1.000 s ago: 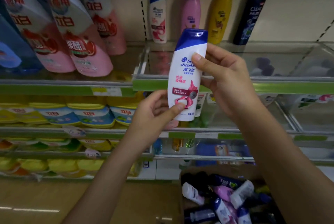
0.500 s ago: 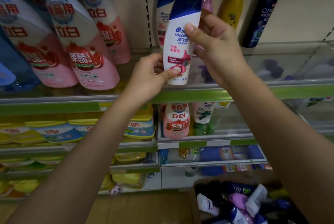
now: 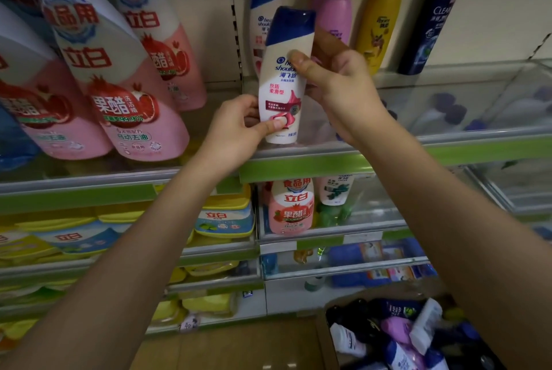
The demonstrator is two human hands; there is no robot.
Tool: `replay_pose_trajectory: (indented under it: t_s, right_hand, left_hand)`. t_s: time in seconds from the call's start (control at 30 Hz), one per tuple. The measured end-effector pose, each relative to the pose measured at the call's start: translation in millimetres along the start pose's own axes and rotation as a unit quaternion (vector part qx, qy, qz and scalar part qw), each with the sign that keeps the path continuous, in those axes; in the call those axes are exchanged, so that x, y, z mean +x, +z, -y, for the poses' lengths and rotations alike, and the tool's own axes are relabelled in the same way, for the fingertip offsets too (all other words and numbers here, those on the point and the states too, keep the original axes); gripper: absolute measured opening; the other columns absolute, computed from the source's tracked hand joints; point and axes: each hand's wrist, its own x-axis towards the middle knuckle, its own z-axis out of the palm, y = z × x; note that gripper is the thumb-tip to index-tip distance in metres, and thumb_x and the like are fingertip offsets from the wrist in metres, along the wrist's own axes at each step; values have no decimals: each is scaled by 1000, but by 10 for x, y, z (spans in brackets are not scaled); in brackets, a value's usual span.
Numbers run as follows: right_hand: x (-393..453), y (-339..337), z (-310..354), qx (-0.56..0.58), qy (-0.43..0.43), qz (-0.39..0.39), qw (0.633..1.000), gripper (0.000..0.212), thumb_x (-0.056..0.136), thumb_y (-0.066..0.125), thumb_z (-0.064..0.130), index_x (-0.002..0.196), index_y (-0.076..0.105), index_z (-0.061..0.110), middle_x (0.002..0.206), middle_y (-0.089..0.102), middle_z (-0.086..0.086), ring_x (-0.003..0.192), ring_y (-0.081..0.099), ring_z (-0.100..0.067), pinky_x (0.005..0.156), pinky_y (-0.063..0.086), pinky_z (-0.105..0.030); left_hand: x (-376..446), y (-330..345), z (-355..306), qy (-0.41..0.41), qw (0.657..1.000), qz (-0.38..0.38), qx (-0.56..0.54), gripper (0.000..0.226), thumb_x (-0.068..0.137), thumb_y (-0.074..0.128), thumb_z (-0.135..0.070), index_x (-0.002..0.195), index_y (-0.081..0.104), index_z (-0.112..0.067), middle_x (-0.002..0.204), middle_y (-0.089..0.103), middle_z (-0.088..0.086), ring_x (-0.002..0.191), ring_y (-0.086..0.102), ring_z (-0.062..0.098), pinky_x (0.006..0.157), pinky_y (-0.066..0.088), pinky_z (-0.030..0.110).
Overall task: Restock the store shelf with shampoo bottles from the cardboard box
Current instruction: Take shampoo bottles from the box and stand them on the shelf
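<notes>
Both hands are holding a white shampoo bottle (image 3: pixel 283 82) upright over the shelf (image 3: pixel 448 157) front edge: left hand (image 3: pixel 239 130) pinching its base, right hand (image 3: pixel 337 85) curled round its upper body. Four bottles are standing at the far back; the cardboard box (image 3: pixel 324 336), near right, is holding many more, so restocking is judged early.

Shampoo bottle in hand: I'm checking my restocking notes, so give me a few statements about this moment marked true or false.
1. Both hands hold the white bottle. True: left hand low, right hand higher up.
2. The bottle's cap is red. False: it is dark blue.
3. A yellow bottle stands on the shelf. True.
4. The box is empty. False: bottles lie in it.
5. The held bottle is upside down. False: cap up.
</notes>
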Motion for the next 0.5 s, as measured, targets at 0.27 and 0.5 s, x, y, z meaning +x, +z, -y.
replay_pose_trajectory:
  t_s: [0.27, 0.5]
  right_hand:
    - [-60, -322, 103, -30, 9, -14, 999, 27, 92, 61, 8, 119, 58, 12, 111, 71, -8, 104, 69, -22, 89, 56, -41]
    - [-253, -1005, 276, -48, -2, -55, 997, 29, 93, 59, 7, 122, 56, 11, 114, 69, -12, 106, 67, -26, 88, 56, -41]
  left_hand:
    - [67, 275, -205, -2, 999, 45, 9, 35, 82, 72, -22, 113, 59, -15, 102, 68, -3, 91, 64, 5, 77, 52, 19]
    - [238, 908, -560, 14, 995, 101, 15, 41, 77, 77, -20, 112, 55, -16, 104, 69, 0, 92, 66, 12, 84, 55, 32]
